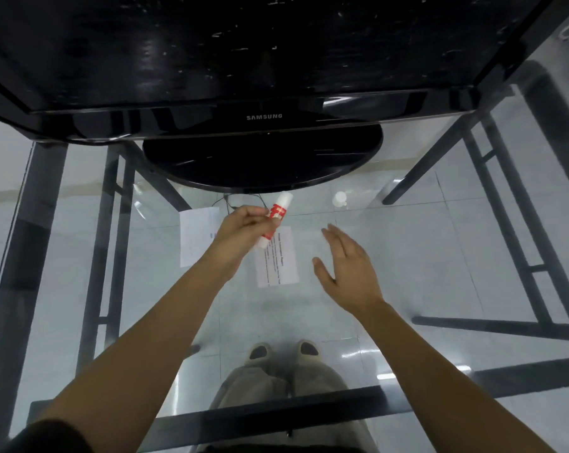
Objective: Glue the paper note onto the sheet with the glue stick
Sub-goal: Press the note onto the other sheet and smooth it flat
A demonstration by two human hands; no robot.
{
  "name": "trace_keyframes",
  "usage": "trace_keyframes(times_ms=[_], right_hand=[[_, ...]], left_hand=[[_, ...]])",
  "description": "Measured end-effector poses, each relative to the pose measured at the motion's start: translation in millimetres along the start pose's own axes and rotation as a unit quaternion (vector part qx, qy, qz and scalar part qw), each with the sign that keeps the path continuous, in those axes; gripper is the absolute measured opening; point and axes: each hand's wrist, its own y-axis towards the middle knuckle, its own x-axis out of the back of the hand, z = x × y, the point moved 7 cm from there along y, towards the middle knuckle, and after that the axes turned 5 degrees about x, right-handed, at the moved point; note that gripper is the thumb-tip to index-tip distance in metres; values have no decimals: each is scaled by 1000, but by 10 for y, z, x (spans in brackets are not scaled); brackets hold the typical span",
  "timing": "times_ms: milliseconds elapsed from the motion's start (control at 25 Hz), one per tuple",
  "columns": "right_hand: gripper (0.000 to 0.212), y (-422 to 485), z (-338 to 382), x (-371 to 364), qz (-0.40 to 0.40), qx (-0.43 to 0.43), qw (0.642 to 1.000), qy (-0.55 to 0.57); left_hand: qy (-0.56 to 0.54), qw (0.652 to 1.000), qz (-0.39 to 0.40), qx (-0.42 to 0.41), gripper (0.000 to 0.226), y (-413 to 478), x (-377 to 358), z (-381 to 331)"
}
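Observation:
My left hand holds a red and white glue stick tilted above the glass table, its upper end pointing toward the monitor. Under it lies a small paper note with printed lines of text. A larger pale sheet lies flat to the left of the note, partly hidden by my left wrist. My right hand hovers open to the right of the note, fingers spread, holding nothing. A small white cap rests on the glass farther right, near the monitor base.
A black Samsung monitor with a round base stands at the far side of the glass table. Dark metal table legs show through the glass on both sides. My legs and shoes are visible below the tabletop.

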Motion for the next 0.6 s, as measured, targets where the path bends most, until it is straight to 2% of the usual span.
trace_keyframes(times_ms=[80, 200, 360, 600], right_hand=[[65, 76, -213, -56, 38, -62, 996, -50], [74, 82, -351, -178, 94, -86, 987, -101], [77, 61, -349, -209, 80, -91, 986, -112], [73, 82, -398, -242, 69, -94, 986, -117]], left_hand=[[144, 988, 2, -55, 38, 147, -191, -221], [271, 950, -5, -154, 35, 314, -497, -474], [312, 920, -10, -238, 33, 444, -751, -546], [318, 907, -45, -274, 33, 566, -826, -460]])
